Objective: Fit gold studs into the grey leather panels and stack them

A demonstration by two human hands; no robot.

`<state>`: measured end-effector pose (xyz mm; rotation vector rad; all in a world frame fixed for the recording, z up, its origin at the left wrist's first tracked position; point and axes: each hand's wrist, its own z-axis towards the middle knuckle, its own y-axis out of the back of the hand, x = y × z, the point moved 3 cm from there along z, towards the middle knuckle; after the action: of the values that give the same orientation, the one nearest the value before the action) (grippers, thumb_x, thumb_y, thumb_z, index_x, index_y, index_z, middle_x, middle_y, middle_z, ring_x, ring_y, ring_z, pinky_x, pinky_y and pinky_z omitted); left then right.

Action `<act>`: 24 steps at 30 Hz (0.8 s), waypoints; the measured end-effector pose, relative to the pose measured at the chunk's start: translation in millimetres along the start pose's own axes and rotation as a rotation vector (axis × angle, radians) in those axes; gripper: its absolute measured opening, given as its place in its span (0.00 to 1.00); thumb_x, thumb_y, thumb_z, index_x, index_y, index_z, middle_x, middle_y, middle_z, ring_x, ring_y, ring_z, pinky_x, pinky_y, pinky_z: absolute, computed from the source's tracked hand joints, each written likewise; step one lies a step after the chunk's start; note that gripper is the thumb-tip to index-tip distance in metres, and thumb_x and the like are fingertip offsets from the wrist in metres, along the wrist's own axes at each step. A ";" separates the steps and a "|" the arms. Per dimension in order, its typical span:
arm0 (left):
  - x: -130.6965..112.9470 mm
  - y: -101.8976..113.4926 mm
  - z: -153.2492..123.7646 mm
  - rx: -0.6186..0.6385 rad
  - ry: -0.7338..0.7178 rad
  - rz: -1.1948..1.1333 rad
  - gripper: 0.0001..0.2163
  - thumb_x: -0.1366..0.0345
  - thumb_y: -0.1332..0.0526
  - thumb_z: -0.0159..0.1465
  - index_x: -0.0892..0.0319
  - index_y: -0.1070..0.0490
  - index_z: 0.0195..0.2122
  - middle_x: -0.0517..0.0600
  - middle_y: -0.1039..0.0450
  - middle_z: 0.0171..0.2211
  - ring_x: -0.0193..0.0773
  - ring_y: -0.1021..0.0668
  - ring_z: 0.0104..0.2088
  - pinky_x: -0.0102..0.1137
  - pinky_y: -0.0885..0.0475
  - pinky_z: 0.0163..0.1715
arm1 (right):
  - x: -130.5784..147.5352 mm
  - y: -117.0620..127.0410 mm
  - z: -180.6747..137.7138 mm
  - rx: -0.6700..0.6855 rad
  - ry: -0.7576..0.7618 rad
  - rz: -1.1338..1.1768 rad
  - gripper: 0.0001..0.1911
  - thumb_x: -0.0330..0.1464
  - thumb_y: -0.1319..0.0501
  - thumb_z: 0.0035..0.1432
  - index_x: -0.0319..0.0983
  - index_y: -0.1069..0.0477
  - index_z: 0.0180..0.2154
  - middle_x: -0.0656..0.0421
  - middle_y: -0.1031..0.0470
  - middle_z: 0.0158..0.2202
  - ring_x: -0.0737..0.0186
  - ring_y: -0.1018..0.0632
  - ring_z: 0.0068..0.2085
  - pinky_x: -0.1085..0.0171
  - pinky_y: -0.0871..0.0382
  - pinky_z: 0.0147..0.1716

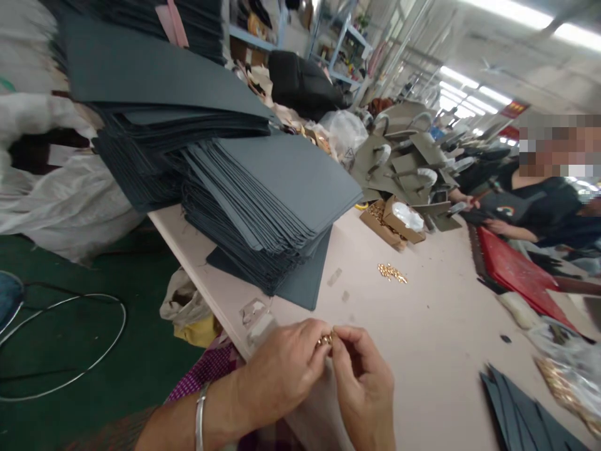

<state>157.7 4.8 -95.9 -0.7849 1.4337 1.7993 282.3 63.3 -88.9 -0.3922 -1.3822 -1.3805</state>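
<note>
Low over the near edge of the table, my two hands meet at the fingertips. My left hand [293, 360], with a silver bangle at its wrist, is closed around several small gold metal studs [323, 341] that show between thumb and forefinger. My right hand [366, 382] pinches at the end of this cluster; its fingertips mostly cover the piece there. A loose pile of the same gold studs [392, 273] lies on the table [436, 319] beyond my hands. Behind it, a cardboard box [382, 225] holds more gold pieces.
Tall stacks of dark grey-green panels [286, 181] stand at the left. Dark strips [526, 407] lie at lower right, near a plastic bag [573, 369]. Olive bag pieces [408, 156] are heaped at the back. Across the table, a co-worker [530, 200] stands by a red board [521, 269].
</note>
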 end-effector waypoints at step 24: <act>24.6 27.1 -2.0 -0.361 0.346 -1.054 0.31 0.41 0.31 0.48 0.58 0.27 0.46 0.50 0.26 0.33 0.39 0.26 0.32 0.32 0.32 0.32 | 105.1 -3.9 144.9 0.462 0.514 -0.456 0.08 0.28 0.49 0.66 0.42 0.34 0.35 0.63 0.27 0.28 0.65 0.28 0.29 0.67 0.38 0.28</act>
<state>121.5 2.5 -101.0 -1.6988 0.6052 1.0928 177.9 140.2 34.6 0.5788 -1.3360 -1.3327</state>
